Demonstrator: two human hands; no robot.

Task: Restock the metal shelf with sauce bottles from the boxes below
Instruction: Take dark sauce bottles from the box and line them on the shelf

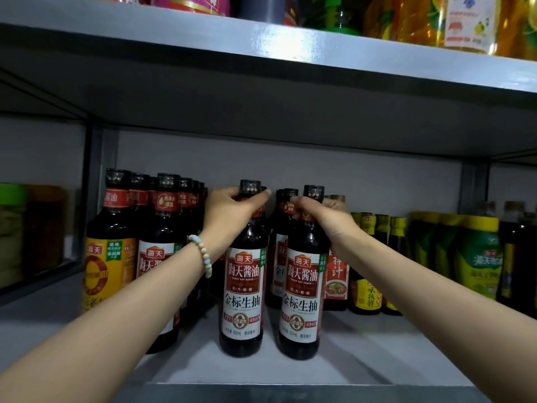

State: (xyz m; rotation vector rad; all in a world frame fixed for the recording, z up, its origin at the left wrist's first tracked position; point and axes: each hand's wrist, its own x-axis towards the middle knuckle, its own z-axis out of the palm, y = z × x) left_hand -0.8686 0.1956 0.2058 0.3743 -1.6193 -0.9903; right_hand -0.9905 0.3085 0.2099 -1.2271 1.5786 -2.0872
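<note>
Head view shows the left hand [229, 210] and right hand [325, 213] each clasped round a dark glass soy-sauce bottle's neck [244, 286] [303, 292], both upright on the grey metal shelf [363, 359]; placing step, likely release next.

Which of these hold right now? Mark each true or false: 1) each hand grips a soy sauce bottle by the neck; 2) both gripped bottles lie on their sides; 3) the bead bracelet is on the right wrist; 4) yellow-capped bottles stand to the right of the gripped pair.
1) True. The left hand holds the neck of the left bottle, and the right hand holds the neck of the right bottle.
2) False. Both stand upright on the metal shelf.
3) False. The bead bracelet is on the left wrist.
4) True. Yellow-capped bottles stand to the right, further back.
</note>
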